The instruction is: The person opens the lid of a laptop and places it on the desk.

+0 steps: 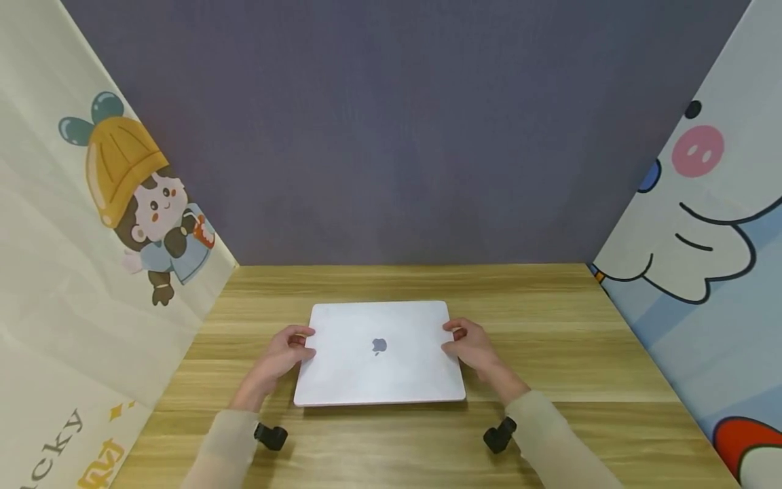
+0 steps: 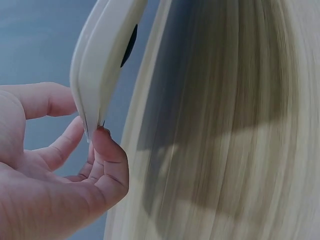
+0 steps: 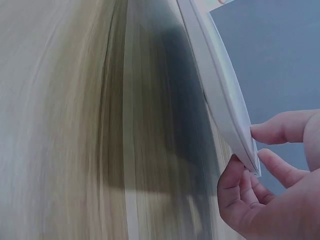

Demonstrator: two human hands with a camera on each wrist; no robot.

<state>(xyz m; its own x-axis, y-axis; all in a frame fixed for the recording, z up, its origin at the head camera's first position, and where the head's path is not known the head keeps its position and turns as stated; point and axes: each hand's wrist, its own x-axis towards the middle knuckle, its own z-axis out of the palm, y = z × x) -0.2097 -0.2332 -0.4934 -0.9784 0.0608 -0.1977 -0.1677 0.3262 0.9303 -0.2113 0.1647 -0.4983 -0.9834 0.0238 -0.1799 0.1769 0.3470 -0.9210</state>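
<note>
A closed silver laptop (image 1: 342, 367) with a dark apple logo faces lid up in the head view, its long front edge toward me. My left hand (image 1: 285, 350) grips its left short side and my right hand (image 1: 472, 345) grips the right one. Seen from the left wrist, the left thumb and fingers (image 2: 111, 155) pinch the laptop's edge (image 2: 95, 65) from both faces; a dark foot shows on its underside. From the right wrist, the right fingers (image 3: 232, 182) curl under the opposite edge. A shadow on the wood shows the laptop's near part raised off the table.
The wood-grain table (image 1: 550, 353) spreads around the laptop. Behind it rises a dark grey panel (image 1: 391, 136). Cartoon-printed sheets hang at the left (image 1: 49, 272) and right (image 1: 733, 285). A small black device (image 1: 271, 437) is strapped to each wrist.
</note>
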